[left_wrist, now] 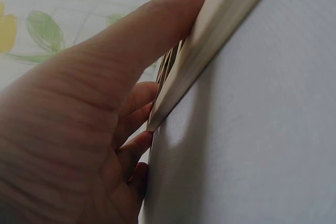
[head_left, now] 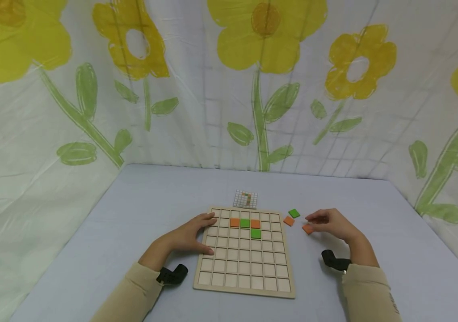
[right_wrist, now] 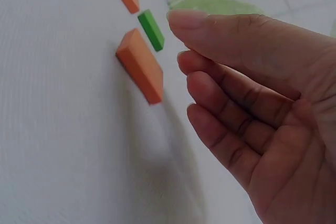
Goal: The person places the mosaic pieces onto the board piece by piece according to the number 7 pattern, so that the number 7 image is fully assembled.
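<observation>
A wooden grid board (head_left: 245,293) lies on the table. Three tiles sit in a row near its top: an orange tile (head_left: 234,222), a green tile (head_left: 245,223) and another orange tile (head_left: 255,223), with a second green tile (head_left: 255,234) below the last. My left hand (head_left: 188,235) rests on the board's left edge, thumb and fingers spread; in the left wrist view the thumb lies over the rim (left_wrist: 194,56). Beside a loose orange tile (right_wrist: 140,66), my right hand (head_left: 335,223) has its fingers loosely bent, with a gap between fingertips and tile in the right wrist view.
Another loose orange tile (head_left: 288,221) and a loose green tile (head_left: 294,213) lie right of the board's upper corner. Behind the board is a small pattern card (head_left: 245,199) with a coloured grid. A flower-printed curtain (head_left: 196,116) hangs along the table's far edge.
</observation>
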{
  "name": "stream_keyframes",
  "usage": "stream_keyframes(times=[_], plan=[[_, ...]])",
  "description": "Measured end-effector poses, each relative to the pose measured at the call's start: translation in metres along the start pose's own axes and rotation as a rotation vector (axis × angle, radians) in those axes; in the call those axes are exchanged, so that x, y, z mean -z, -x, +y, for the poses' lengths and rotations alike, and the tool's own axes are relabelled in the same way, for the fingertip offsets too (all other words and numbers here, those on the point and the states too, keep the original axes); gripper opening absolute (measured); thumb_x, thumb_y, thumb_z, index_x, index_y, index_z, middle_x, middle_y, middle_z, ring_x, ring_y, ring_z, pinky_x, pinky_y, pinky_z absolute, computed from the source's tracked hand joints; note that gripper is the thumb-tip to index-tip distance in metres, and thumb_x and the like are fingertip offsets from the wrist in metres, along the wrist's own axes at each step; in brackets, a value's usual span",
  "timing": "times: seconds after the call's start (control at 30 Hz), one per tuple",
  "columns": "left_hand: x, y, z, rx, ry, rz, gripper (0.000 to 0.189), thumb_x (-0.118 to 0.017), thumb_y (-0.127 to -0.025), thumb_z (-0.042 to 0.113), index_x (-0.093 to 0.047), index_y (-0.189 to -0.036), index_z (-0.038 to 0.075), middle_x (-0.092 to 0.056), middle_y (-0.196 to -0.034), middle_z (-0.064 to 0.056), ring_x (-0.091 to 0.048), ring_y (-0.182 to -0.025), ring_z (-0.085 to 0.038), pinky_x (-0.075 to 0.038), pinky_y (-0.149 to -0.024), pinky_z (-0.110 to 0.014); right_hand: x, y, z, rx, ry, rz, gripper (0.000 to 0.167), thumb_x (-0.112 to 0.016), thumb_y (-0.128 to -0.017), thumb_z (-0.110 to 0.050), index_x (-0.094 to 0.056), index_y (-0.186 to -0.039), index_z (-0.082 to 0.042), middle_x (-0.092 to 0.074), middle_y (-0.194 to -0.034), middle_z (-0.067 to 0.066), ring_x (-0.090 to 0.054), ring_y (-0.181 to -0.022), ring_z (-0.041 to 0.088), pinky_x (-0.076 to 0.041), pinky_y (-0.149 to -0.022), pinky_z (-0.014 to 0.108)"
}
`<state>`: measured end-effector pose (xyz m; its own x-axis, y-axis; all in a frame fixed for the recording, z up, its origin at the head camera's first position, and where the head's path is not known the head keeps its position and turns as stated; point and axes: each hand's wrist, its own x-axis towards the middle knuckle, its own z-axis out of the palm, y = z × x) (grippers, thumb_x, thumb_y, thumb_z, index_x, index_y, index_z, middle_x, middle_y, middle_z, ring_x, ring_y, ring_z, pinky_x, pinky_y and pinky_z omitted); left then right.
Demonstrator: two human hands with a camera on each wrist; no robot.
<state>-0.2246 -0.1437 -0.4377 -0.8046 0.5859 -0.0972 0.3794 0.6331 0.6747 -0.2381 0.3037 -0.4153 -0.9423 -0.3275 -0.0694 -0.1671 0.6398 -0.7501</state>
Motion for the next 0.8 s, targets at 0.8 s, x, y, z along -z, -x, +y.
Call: stream_keyframes(times=[0.8], plan=[[0.000, 0.002, -0.001, -0.025, -0.009, 0.000, 0.093, -0.079, -0.070, 0.045, -0.035, -0.145, 0.013, -0.019, -0.156, -0.006, -0.013, -0.144, -0.033, -0.022, -0.111, -0.057, -0.004, 0.000, 0.012, 0.046, 0.015, -0.030, 0.029, -0.074, -0.077, -0.007, -0.067, -0.104, 0.003, -0.066, -0.108, 0.020, -0.059, -0.089, -0.002, -0.049, -0.076, 0.016]])
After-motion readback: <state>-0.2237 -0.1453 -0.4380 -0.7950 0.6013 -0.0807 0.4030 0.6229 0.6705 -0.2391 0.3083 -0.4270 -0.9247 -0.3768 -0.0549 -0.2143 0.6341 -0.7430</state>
